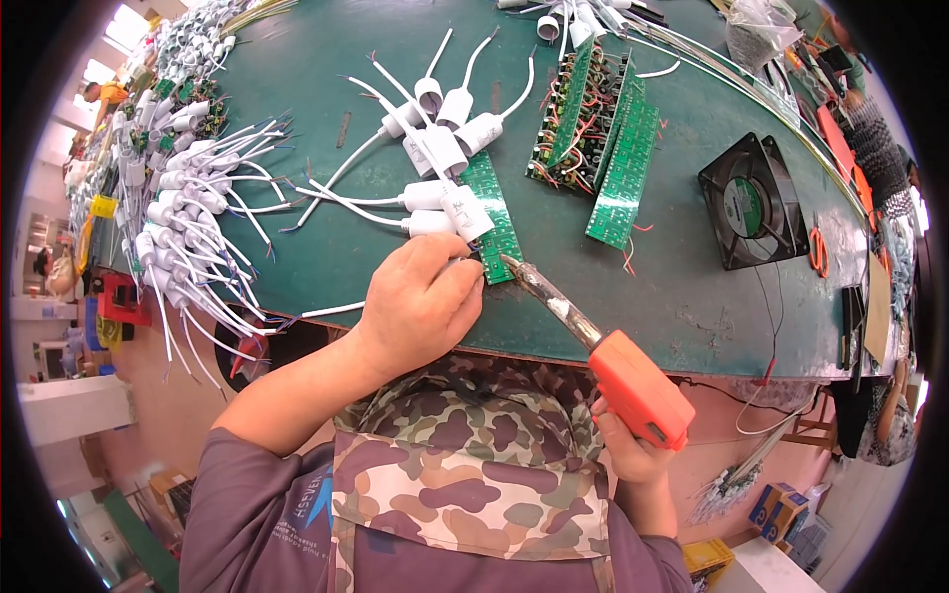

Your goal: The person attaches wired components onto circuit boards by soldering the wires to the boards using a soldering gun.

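Note:
My right hand [634, 448] grips the handle of a red soldering gun [643, 388]. Its metal barrel points up and left, with the tip at the lower end of a narrow green circuit board [504, 237]. Beside that tip my left hand [420, 296] is closed in a pinch; what its fingers hold is mostly hidden. A white cable [334, 310] emerges to the left of this hand. White cylindrical sockets with cables [465, 212] lie on and beside the board, just above my fingertips.
Populated circuit boards [623, 173] stand together farther right on the green table [682, 287]. A black fan [753, 203] and orange scissors [819, 252] are at the right. Many white cabled sockets [173, 222] are heaped along the left edge. Other people are at the far right.

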A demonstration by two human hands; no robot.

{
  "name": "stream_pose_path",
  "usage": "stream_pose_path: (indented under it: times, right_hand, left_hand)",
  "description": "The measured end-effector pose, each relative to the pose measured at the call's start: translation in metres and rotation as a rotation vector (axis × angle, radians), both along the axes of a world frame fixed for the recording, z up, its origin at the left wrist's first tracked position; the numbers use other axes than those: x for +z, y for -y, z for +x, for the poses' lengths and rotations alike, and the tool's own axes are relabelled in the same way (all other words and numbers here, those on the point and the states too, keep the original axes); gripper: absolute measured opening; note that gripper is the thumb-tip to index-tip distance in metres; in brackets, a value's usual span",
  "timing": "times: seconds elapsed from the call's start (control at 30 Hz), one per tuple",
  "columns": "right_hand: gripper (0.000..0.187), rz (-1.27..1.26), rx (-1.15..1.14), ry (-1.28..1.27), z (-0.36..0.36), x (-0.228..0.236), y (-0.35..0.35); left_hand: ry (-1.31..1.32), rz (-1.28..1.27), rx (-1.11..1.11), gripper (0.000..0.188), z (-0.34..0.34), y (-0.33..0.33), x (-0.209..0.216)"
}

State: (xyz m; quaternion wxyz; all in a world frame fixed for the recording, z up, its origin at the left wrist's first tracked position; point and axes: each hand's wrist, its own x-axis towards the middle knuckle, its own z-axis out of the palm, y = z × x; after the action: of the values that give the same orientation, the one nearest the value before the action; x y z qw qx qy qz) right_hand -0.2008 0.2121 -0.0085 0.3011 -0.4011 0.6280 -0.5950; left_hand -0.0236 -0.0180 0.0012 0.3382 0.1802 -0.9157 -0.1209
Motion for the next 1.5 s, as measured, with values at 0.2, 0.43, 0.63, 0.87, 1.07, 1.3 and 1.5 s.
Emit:
stream_pose_path:
  times: [0.2, 0.43, 0.63, 0.87, 1.07, 1.3, 1.5]
  right_hand:
    - [0.029, -0.042, 0.069, -0.101, -0.004, -0.007, 0.002]
    - [0.036, -0.072, 0.157, -0.243, -0.010, -0.016, -0.002]
    - [0.047, -0.060, 0.140, -0.115, -0.007, -0.016, -0.002]
    - [0.050, -0.137, 0.192, -0.284, -0.012, -0.010, 0.004]
    - [0.048, -0.138, 0.171, -0.327, -0.013, -0.003, 0.008]
    - [0.027, -0.071, -0.015, -0.186, -0.009, -0.004, -0.009]
    - [0.023, -0.075, -0.007, -0.139, -0.008, -0.002, -0.006]
  left_hand:
    - [0.013, -0.042, 0.032, 0.019, 0.000, -0.001, -0.002]
    - [0.013, -0.072, 0.038, 0.021, -0.001, 0.000, -0.003]
    - [0.021, -0.065, 0.029, 0.022, 0.000, 0.001, -0.004]
    - [0.031, -0.072, 0.028, 0.021, 0.000, 0.001, -0.003]
    - [0.022, -0.070, 0.025, 0.020, 0.000, 0.001, -0.003]
    - [0.020, -0.035, 0.028, 0.017, -0.001, -0.001, 0.001]
    - [0.028, -0.040, 0.027, 0.018, 0.000, 0.000, -0.001]
